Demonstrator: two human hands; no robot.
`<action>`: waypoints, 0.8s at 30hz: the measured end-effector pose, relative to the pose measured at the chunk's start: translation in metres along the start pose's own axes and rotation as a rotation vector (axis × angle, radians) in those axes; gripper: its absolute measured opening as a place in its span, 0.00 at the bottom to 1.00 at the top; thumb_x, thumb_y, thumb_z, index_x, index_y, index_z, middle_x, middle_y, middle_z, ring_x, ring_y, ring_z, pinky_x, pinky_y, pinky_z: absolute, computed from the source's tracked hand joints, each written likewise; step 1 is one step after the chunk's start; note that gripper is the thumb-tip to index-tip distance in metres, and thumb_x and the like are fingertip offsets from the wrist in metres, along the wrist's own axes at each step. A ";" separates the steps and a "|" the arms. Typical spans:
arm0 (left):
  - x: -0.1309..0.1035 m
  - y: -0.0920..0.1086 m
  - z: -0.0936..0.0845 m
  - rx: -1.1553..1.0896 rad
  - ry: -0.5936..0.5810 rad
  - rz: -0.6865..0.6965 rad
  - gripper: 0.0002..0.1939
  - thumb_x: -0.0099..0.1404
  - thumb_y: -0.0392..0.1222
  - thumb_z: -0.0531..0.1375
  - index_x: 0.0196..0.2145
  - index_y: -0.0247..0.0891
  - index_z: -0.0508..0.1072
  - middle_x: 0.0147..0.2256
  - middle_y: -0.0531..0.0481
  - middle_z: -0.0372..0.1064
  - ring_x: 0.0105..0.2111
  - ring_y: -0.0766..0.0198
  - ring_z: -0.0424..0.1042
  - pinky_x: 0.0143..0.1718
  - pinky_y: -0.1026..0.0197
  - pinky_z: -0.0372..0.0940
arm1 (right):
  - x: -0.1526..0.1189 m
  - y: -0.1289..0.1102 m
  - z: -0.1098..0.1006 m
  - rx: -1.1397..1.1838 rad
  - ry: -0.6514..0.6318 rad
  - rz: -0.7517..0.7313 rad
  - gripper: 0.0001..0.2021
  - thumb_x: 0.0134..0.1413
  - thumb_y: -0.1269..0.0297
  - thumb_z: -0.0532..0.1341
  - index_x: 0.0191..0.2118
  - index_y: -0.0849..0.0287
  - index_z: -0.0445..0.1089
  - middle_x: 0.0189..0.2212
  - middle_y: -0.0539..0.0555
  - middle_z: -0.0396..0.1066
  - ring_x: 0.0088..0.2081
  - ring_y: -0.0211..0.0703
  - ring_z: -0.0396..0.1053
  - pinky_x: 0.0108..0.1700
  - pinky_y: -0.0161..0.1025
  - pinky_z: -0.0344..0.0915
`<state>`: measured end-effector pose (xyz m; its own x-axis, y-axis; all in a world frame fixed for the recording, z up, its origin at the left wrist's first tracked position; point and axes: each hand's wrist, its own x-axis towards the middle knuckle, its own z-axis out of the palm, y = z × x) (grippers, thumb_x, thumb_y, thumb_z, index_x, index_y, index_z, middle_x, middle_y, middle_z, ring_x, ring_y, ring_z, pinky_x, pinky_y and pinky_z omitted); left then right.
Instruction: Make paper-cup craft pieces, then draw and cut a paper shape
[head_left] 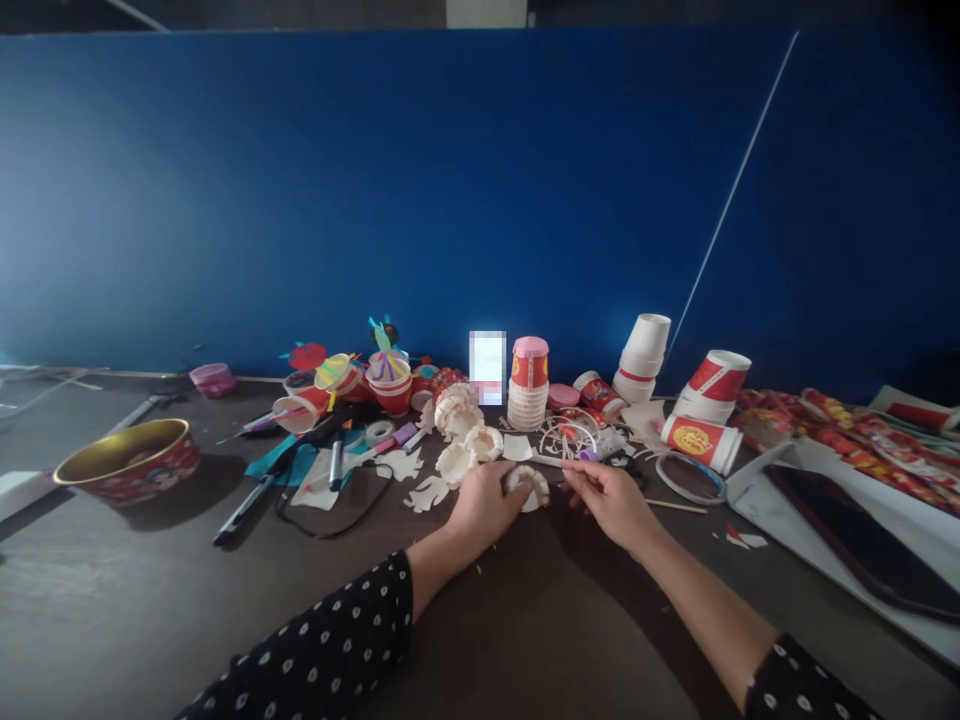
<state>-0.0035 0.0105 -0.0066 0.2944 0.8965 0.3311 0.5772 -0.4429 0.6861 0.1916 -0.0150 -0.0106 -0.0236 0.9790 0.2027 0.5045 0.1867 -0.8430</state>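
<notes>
My left hand (484,502) grips the edge of a small white cup-like paper piece (535,490) with a frilled, curled rim, low over the table. My right hand (613,500) is just to its right, with thumb and fingertips pinched together. What lies in that pinch is too small to make out. A thin white strip (549,459) ends close to those fingertips. Beyond my left hand sit similar frilled white paper pieces (457,462). Behind both hands, a stack of upturned paper cups (529,405) carries a pink cap.
Decorated cups (390,390) stand back left, with a marker (337,466) and a box cutter (251,508) before them. A red-gold bowl (142,475) is far left. At right lie white cups (641,360), a tape roll (691,478) and a phone (862,540). A blue partition (375,180) rises behind.
</notes>
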 end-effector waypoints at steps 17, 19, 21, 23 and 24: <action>0.012 -0.017 -0.002 -0.030 0.055 -0.093 0.18 0.60 0.30 0.50 0.46 0.34 0.73 0.35 0.45 0.74 0.31 0.62 0.73 0.38 0.61 0.66 | 0.001 0.001 0.003 -0.002 -0.003 0.001 0.19 0.53 0.54 0.55 0.44 0.61 0.72 0.29 0.56 0.76 0.26 0.47 0.73 0.24 0.38 0.67; 0.014 -0.016 -0.001 -0.042 0.039 -0.123 0.19 0.61 0.30 0.50 0.47 0.34 0.72 0.37 0.45 0.74 0.29 0.64 0.72 0.37 0.62 0.66 | 0.001 -0.001 0.004 -0.009 -0.001 -0.005 0.18 0.53 0.55 0.55 0.43 0.61 0.72 0.29 0.56 0.76 0.26 0.47 0.73 0.25 0.39 0.67; 0.015 -0.014 -0.001 -0.043 0.021 -0.156 0.19 0.61 0.29 0.50 0.47 0.34 0.72 0.38 0.45 0.74 0.27 0.65 0.72 0.35 0.63 0.66 | 0.001 -0.001 0.004 -0.014 0.002 -0.009 0.18 0.52 0.56 0.55 0.43 0.61 0.72 0.29 0.56 0.76 0.26 0.46 0.73 0.26 0.39 0.67; 0.016 -0.012 -0.001 -0.040 0.005 -0.178 0.19 0.60 0.29 0.51 0.47 0.35 0.73 0.38 0.46 0.75 0.27 0.66 0.72 0.34 0.64 0.66 | 0.001 -0.001 0.004 -0.018 0.004 -0.011 0.18 0.52 0.57 0.55 0.43 0.62 0.72 0.29 0.56 0.76 0.26 0.46 0.72 0.27 0.40 0.67; 0.016 -0.012 -0.001 -0.037 -0.003 -0.184 0.19 0.60 0.29 0.51 0.46 0.35 0.73 0.38 0.46 0.75 0.26 0.66 0.72 0.33 0.65 0.66 | 0.002 -0.001 0.004 -0.019 0.004 -0.012 0.18 0.52 0.57 0.55 0.44 0.62 0.72 0.29 0.56 0.76 0.26 0.46 0.72 0.28 0.40 0.67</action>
<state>-0.0065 0.0302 -0.0084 0.1889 0.9622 0.1962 0.5931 -0.2711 0.7581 0.1874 -0.0132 -0.0120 -0.0263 0.9763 0.2149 0.5202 0.1970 -0.8310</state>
